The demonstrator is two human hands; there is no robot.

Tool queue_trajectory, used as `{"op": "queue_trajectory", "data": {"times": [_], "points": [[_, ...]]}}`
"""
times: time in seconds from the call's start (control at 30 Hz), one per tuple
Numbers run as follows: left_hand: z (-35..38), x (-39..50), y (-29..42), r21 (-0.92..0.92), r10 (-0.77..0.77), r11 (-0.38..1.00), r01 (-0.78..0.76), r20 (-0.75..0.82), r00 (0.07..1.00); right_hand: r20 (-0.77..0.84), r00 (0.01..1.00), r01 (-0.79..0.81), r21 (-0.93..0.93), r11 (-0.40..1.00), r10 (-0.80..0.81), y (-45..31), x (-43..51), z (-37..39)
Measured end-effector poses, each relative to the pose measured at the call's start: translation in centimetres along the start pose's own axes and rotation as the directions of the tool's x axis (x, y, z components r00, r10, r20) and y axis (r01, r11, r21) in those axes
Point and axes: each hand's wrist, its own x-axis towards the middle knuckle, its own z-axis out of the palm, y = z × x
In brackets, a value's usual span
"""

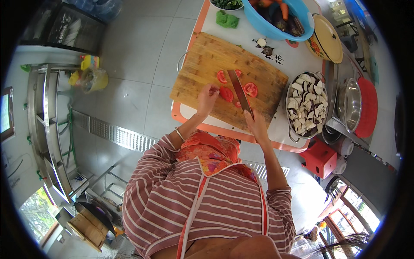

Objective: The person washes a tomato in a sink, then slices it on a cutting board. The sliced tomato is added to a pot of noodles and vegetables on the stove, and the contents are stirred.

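My right hand [255, 124] grips the handle end of a kitchen cleaver [239, 90], its blade slanting up and left over a wooden cutting board [203, 55]. Just left of the blade lies a cut tomato piece [226, 94]. Close beside that piece is my left hand [207, 98], fingers curled; whether anything sits between the fingertips cannot be made out. A tomato wedge [222, 77] rests farther up the board, and a tomato half [250, 89] lies cut face up to the right of the blade. Other small tomato pieces are partly hidden by the cleaver.
A two-handled metal pan of cut eggplant [307, 103] stands right of the board. Behind are a blue basin [265, 27] with carrots and eggplants, a lidded enamel pot [326, 39], a green scouring pad [227, 19] and trimmings. A red stool [320, 158] is at the table's right corner.
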Motion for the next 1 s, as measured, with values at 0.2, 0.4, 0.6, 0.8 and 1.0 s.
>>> {"op": "queue_trajectory", "data": {"times": [0.2, 0.4, 0.6, 0.8, 1.0], "points": [[-0.6, -1.2, 1.4, 0.262, 0.147, 0.955, -0.142, 0.003, 0.989, 0.067, 0.995, -0.083, 0.064, 0.994, 0.079, 0.0, -1.8, 0.2], [-0.1, -0.5, 2.4, 0.466, 0.331, 0.785, -0.407, 0.239, 0.913, 0.029, 0.999, -0.047, 0.122, 0.991, 0.044, 0.5, -1.9, 0.7], [-0.9, -0.1, 1.6, 0.554, 0.242, 0.773, -0.309, 0.191, 0.951, 0.005, 1.000, 0.027, 0.063, 0.998, -0.027, 2.9, -1.8, 1.7], [-1.8, -0.6, 2.1, 0.581, 0.170, 0.780, -0.232, 0.160, 0.972, 0.006, 0.998, 0.063, 0.031, 0.998, -0.063, 4.1, -1.8, 2.6], [-1.2, 0.9, 3.8, 0.117, -0.199, 0.976, 0.183, 0.150, 0.968, -0.058, 0.993, 0.104, -0.034, 0.994, -0.106, 2.2, -2.8, 2.1]]}}
